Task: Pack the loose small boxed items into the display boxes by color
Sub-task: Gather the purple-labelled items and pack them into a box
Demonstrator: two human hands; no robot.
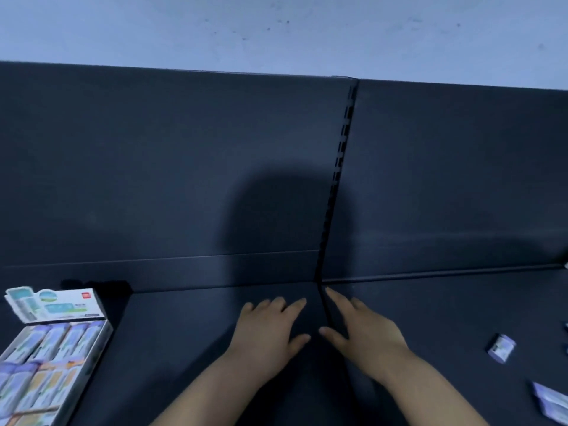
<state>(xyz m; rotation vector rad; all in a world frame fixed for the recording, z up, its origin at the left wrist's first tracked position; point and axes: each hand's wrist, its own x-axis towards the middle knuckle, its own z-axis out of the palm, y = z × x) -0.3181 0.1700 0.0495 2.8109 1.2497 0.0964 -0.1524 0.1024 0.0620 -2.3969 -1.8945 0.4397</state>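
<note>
Shelf [184,333], dark, was recorded as the largest item, with a dark back panel [153,164] and a slotted upright [341,155] behind it.

Display box [61,307] was noted at the lower left, its printed lid flap raised. It was largely filled. Purple small boxes [58,336] were packed in the far row, and orange small boxes [58,379] were seen in a nearer row beside more purple ones. Exact counts could not be read because of blur.

Left hand [270,327] and right hand [365,330] were laid flat on the shelf near the middle, fingers straight and spread, nothing held. They were set either side of the shelf seam, close together.

A loose purple box [501,348] was observed well to the right of the right hand. More loose purple-and-white boxes [550,401] were cut off at the lower right corner.

Step judged: between picks, no item in hand. The next move was judged to call for a reach rightward to a loose box, then a carry across to the matching purple section at the left.
</note>
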